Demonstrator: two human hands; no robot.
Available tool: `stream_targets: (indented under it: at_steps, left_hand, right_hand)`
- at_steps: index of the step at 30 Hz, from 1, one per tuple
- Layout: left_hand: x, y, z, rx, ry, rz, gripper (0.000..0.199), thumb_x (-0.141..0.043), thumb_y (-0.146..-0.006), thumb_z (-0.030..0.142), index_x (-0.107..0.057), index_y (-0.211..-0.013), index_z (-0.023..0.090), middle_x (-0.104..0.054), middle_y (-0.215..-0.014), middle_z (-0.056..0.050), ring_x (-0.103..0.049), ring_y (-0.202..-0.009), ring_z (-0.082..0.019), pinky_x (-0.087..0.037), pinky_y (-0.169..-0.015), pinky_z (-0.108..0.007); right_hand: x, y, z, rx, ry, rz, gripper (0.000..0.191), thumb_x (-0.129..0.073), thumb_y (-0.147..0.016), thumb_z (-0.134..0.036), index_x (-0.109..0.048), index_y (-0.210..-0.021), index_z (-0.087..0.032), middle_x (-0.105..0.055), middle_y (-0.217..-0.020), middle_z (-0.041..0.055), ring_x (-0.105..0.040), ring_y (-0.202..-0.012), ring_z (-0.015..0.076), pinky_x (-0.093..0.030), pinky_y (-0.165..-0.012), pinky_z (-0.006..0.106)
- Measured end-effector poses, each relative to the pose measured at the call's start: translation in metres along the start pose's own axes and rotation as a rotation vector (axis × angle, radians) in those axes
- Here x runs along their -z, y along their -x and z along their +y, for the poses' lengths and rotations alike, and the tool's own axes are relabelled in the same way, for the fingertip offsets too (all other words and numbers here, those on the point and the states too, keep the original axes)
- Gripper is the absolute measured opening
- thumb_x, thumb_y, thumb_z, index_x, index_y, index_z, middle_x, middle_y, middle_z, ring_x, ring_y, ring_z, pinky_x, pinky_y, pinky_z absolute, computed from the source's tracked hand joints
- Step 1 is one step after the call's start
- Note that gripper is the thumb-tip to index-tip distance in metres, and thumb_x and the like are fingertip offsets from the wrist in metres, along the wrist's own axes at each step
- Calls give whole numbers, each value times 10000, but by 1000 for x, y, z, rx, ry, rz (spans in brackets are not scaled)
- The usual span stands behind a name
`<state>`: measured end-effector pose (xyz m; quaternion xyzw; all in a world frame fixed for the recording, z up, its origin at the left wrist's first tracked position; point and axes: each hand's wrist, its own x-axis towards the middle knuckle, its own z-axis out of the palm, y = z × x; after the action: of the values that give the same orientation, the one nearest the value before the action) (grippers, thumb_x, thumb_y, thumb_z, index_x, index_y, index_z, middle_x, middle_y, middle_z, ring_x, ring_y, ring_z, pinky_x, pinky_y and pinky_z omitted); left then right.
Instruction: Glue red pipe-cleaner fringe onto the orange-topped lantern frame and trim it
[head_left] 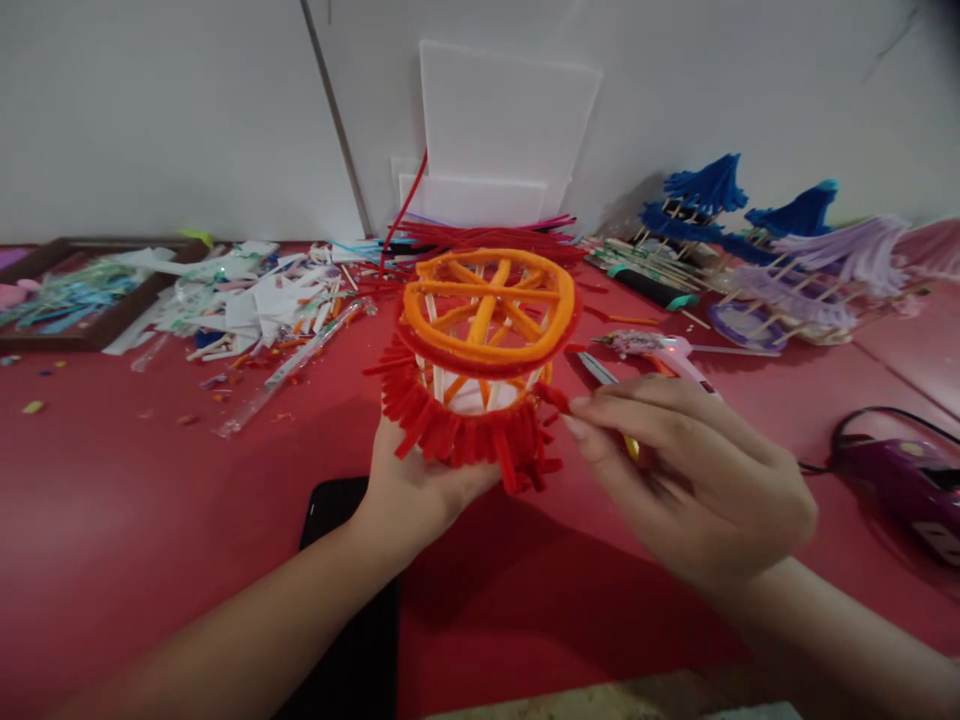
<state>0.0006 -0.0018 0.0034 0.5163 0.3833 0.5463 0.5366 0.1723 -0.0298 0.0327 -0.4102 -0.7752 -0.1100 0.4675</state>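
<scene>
A round craft frame (487, 310) has an orange ring with crossed spokes on top, pale upright sticks beneath, and a fringe of short red fuzzy pieces (457, 430) around its lower ring. My left hand (424, 490) supports it from below, its fingers partly hidden behind the fringe. At the frame's right side, my right hand (675, 460) pinches a short red fuzzy piece (553, 398) between thumb and forefinger, touching or very near the fringe. Scissors with a yellow handle (631, 447) lie partly hidden behind my right hand.
Scraps (262, 310) and a brown tray (112, 325) lie left. Red stems (487, 238) lie behind the frame. A glue gun (667, 348), blue-roofed model (701, 190) and purple model (825, 270) stand or lie right. A black phone (349, 600) is near; a purple device (907, 480) is far right.
</scene>
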Motion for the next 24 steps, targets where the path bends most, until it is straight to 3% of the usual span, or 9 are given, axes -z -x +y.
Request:
stream_targets:
  at_steps: [8, 14, 19, 24]
  left_hand:
    - [1, 1, -6, -91, 11, -80, 430, -793, -588, 105, -659, -974, 238, -712, -1101, -43, -648, -1067, -282, -523, -952, -429]
    - [2, -2, 2, -134, -128, -140, 354, -779, -588, 76, -705, -900, 226, -756, -988, -27, -687, -989, -235, -556, -896, -349]
    - [2, -2, 6, -106, -176, -222, 362, -734, -623, 65, -688, -959, 192, -756, -995, -64, -694, -973, -245, -563, -881, -362]
    - [1, -2, 7, -68, -178, -282, 307, -712, -651, 92, -680, -922, 233, -765, -941, -50, -704, -932, -262, -576, -850, -410]
  right_hand:
    - [-3, -1, -1, 64, -34, -12, 223, -657, -723, -12, -659, -871, -179, -664, -763, 54, -621, -658, 149, -546, -595, 314]
    - [0, -3, 4, 177, 118, 5, 289, -725, -698, -102, -669, -962, -205, -597, -772, 24, -595, -679, 142, -534, -617, 315]
    - [4, -6, 7, 225, 90, 8, 209, -731, -701, -95, -679, -870, -207, -626, -823, 23, -612, -732, 142, -538, -630, 296]
    - [7, -2, 5, 192, 87, -41, 194, -689, -752, -108, -674, -826, -286, -645, -873, -8, -632, -769, 143, -557, -638, 290]
